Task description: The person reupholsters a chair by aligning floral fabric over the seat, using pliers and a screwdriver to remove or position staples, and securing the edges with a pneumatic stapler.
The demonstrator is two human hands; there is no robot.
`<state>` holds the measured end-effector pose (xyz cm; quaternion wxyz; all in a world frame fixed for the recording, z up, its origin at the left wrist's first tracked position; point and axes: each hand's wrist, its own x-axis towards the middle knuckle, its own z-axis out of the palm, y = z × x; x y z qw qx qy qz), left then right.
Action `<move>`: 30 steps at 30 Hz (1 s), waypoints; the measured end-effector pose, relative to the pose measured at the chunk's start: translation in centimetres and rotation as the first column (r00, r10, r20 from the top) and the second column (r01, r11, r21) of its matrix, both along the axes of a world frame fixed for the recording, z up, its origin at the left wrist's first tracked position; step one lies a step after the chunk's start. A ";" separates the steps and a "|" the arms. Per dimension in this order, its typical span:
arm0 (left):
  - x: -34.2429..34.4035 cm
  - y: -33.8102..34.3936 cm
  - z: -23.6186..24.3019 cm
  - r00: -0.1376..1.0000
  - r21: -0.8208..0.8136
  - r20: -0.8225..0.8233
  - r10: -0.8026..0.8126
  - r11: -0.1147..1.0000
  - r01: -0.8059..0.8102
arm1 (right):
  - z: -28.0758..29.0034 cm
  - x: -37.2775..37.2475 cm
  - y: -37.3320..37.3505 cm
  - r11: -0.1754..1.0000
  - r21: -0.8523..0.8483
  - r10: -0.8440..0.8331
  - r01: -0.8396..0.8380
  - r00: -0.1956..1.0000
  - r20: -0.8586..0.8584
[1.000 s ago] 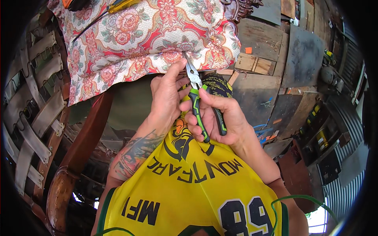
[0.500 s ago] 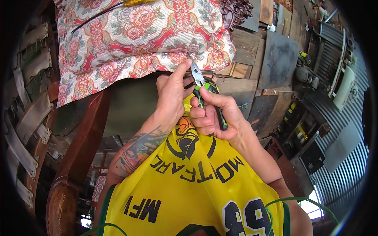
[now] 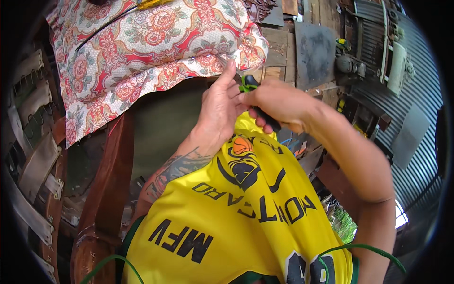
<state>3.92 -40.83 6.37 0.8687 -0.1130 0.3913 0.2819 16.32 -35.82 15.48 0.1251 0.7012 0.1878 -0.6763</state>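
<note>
My right hand (image 3: 283,102) is closed round the black and green handles of a pair of pliers (image 3: 268,119). The metal jaws are mostly hidden behind my fingers. Close against it, my left hand (image 3: 216,105) has its thumb pointing up at the hem of a floral cushion (image 3: 151,57). Its other fingers curl in beside the pliers, and what they pinch cannot be made out. Red, white and grey roses pattern the cushion, which lies in front of me with its near hem loose over a dark gap.
A tool with a yellow handle (image 3: 153,4) and a long black shaft rests on the cushion. Left of me stand a brown wooden frame (image 3: 111,175) and webbing straps (image 3: 40,161) on metal springs. Wooden boards, a dark panel (image 3: 314,54) and corrugated metal sheets are at the right.
My right hand has rolled over the pliers, and my right elbow has swung up and outward. The jaws, plain to see before, are now largely covered. The whole view has shifted.
</note>
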 end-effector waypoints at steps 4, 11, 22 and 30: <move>0.5 0.6 -0.4 0.987 -0.052 -0.036 0.153 0.987 -0.155 | 2.0 -1.3 2.9 0.886 -0.037 0.462 -0.462 0.876 0.137; 0.6 0.6 -0.1 0.965 -0.042 0.086 0.248 0.969 -0.245 | 0.9 0.0 1.3 0.265 0.160 0.838 -0.951 0.309 0.449; 2.0 0.6 -1.1 0.951 -0.038 0.141 0.277 0.961 -0.274 | -2.6 2.6 -3.1 -0.195 -0.057 0.475 -0.979 -0.145 0.868; 5.0 -0.1 -2.9 0.896 -0.025 0.284 0.341 0.937 -0.348 | -4.5 5.3 -3.4 -0.386 -0.087 0.214 -0.918 -0.181 0.960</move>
